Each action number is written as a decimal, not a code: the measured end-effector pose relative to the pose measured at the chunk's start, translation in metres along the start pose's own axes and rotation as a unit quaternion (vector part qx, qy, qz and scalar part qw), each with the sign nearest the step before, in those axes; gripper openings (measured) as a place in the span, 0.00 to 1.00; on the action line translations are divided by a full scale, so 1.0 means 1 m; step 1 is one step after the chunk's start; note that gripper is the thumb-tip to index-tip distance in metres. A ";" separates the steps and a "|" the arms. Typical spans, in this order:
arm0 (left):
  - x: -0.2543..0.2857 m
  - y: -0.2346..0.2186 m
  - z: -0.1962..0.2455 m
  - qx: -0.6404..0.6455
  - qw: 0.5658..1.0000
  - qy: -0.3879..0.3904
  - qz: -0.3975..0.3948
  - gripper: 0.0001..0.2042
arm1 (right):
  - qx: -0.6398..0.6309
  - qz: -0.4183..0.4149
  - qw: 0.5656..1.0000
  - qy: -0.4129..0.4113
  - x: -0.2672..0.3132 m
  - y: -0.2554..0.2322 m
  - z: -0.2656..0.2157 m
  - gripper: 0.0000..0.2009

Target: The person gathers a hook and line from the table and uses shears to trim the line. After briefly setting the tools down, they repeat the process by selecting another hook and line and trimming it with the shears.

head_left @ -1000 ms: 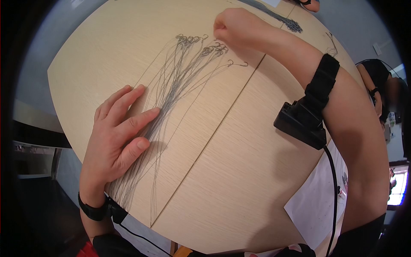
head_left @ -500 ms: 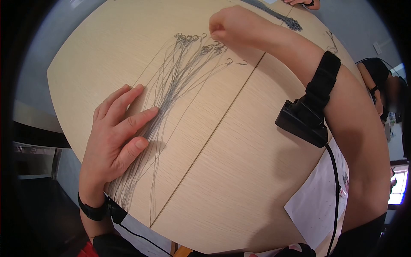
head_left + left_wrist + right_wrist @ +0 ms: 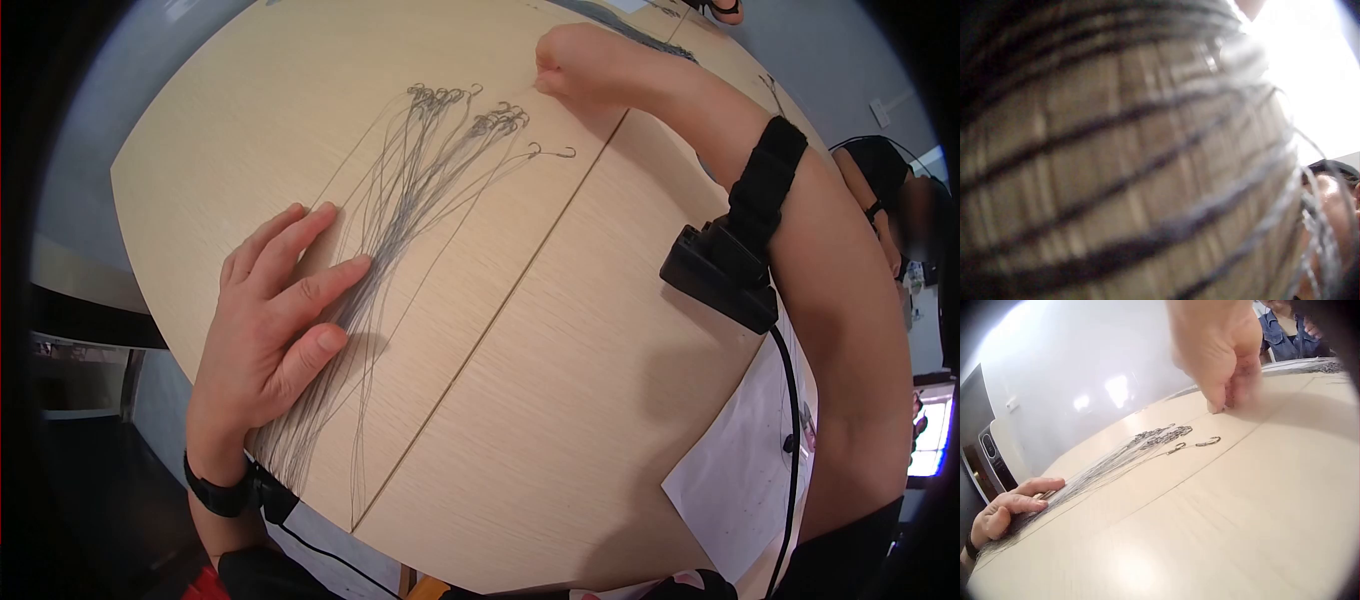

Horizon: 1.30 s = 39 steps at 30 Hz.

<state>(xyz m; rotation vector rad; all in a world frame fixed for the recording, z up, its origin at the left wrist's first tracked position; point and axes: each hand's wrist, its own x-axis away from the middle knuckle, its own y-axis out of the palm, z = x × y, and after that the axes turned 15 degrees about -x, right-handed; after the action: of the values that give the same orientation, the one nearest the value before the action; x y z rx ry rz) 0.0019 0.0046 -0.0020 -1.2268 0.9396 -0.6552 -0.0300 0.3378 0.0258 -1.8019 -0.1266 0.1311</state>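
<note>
A fan of thin grey wires (image 3: 400,210) with hooked ends (image 3: 470,105) lies on a round, light wooden table (image 3: 560,400). My left hand (image 3: 280,310) lies flat on the gathered lower part of the wires, fingers straight and pressing them down. My right hand (image 3: 565,65) is at the far side of the table, right of the hooks, with its fingers curled together and their tips on the tabletop (image 3: 1219,406). No wire shows between them. Two separate hooks (image 3: 1194,445) lie just short of that hand. The left wrist view is a blurred close-up of the wires (image 3: 1147,156).
A second bundle of wires (image 3: 1297,365) lies at the far edge, beside another person in a blue top (image 3: 1291,331). A white sheet (image 3: 740,470) overhangs the near right edge. A seam (image 3: 480,340) runs across the table. A further person sits at the right (image 3: 890,200).
My right hand has moved to the right, away from the hooked ends, and now touches the table beyond them. My left hand and the wires have stayed in place.
</note>
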 end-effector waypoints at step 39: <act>-0.007 -0.010 0.005 -0.006 1.000 0.008 0.009 0.19 | -0.006 0.364 0.915 0.173 0.081 -0.200 0.023 0.12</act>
<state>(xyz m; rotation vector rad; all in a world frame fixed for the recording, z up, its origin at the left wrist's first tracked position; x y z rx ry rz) 0.0031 0.0103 0.0098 -1.2253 0.9678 -0.6468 0.0430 0.4188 0.2135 -1.7769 0.8072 0.3349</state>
